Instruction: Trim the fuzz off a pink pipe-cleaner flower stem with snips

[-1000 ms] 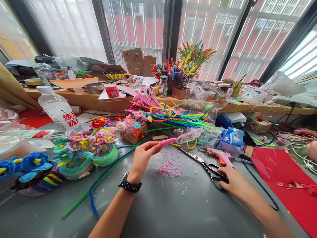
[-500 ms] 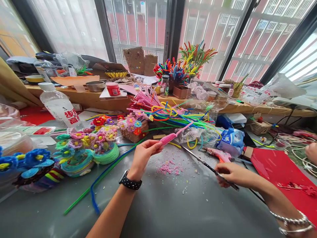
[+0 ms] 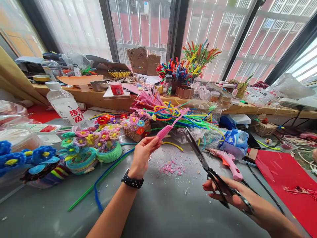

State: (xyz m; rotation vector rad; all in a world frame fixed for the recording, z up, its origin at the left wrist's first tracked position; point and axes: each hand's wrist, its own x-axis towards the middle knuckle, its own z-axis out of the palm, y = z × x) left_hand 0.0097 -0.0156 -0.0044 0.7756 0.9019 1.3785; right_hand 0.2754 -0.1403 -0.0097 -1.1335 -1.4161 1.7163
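My left hand (image 3: 143, 156), with a black dotted watch on its wrist, pinches the lower end of a pink pipe cleaner (image 3: 170, 125) that slants up and to the right above the grey table (image 3: 160, 211). My right hand (image 3: 224, 193) grips the handles of black scissors (image 3: 201, 158), lifted off the table, with the closed blades pointing up-left toward the pipe cleaner. Pink fluff trimmings (image 3: 170, 168) lie on the table between the hands.
A pink glue gun (image 3: 226, 159) lies right of the scissors beside red paper (image 3: 289, 178). Pipe-cleaner flowers (image 3: 94, 145), a flower basket (image 3: 135, 127), a pile of coloured pipe cleaners (image 3: 178, 115) and a water bottle (image 3: 65, 105) crowd the far side. A green-and-blue stem (image 3: 104, 178) lies left.
My right hand took the scissors off the table and raised them toward the pipe cleaner. My left hand tilted the pink pipe cleaner more upright.
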